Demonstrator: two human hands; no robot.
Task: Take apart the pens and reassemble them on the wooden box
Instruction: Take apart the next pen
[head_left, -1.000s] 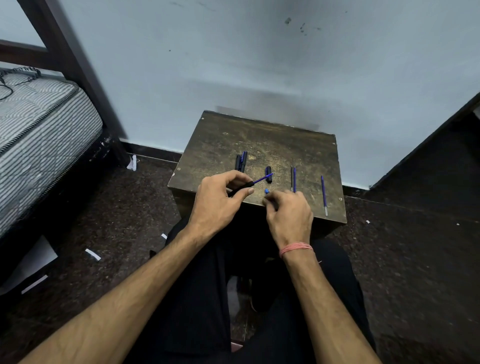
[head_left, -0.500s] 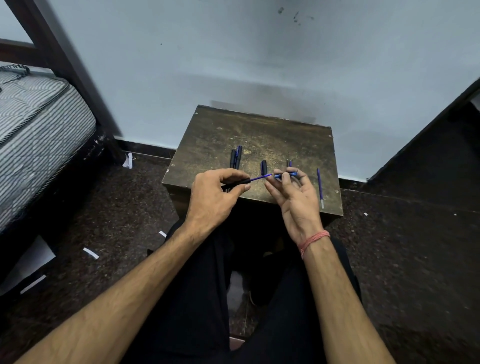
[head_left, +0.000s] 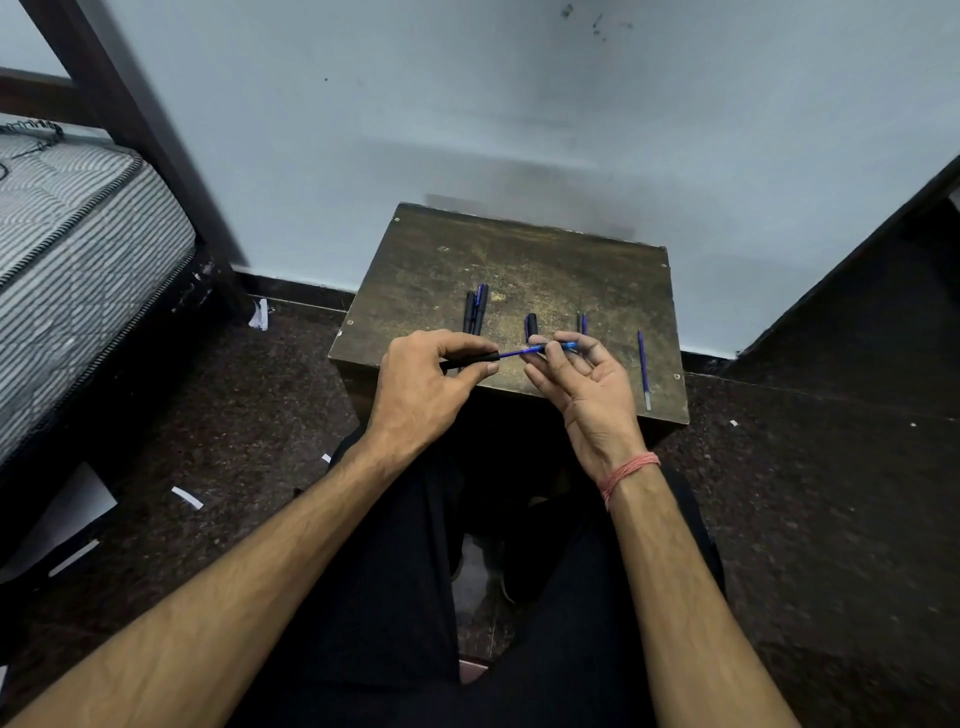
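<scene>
A dark wooden box (head_left: 519, 260) stands against the wall in front of me. My left hand (head_left: 426, 384) grips a black pen barrel (head_left: 475, 358) over the box's near edge. A thin blue refill (head_left: 519, 352) sticks out of the barrel to the right. My right hand (head_left: 576, 379), palm up, pinches a small blue piece (head_left: 563, 345) at the refill's far end. On the box lie two black and blue pen parts (head_left: 475, 309), a short cap (head_left: 531, 326), a thin piece (head_left: 582, 323) partly hidden by my fingers, and a loose blue refill (head_left: 644, 369) at the right.
A striped mattress (head_left: 67, 249) on a dark bed frame is at the left. The pale wall (head_left: 467, 104) rises right behind the box. Paper scraps (head_left: 187, 498) lie on the dark speckled floor. My legs in black trousers (head_left: 395, 571) are under my arms.
My right hand rose from the box top with a small blue piece, turned palm up and brought it to the refill's end. My left hand kept its hold on the barrel.
</scene>
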